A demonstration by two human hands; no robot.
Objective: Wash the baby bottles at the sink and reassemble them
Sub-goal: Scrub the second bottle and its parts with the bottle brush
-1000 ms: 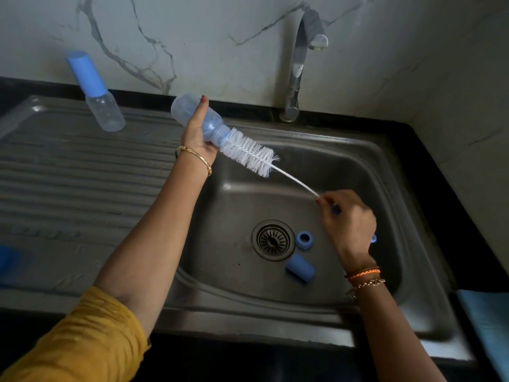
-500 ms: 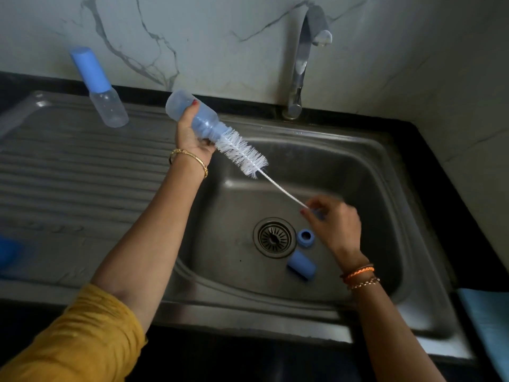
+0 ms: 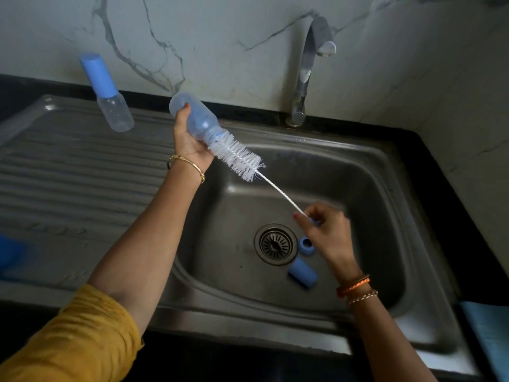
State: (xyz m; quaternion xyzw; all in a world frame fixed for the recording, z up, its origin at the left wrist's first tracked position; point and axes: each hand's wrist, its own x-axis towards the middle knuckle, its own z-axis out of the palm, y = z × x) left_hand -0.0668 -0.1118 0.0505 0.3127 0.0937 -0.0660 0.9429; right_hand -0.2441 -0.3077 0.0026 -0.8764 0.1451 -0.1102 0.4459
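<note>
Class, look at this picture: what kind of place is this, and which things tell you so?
Most likely a home kitchen: a stainless steel sink with a ribbed draining board, a tap against a marble-look wall.

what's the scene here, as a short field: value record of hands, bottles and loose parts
left hand: grips open bottle, tilted, mouth toward basin
right hand: pinches the brush's handle end
bottle brush: tip in bottle mouth, most bristles outside
second bottle: capped, stands on drainboard
blue ring: basin floor, beside drain
blue cap: lying on its side in basin
tap: no water visible
</note>
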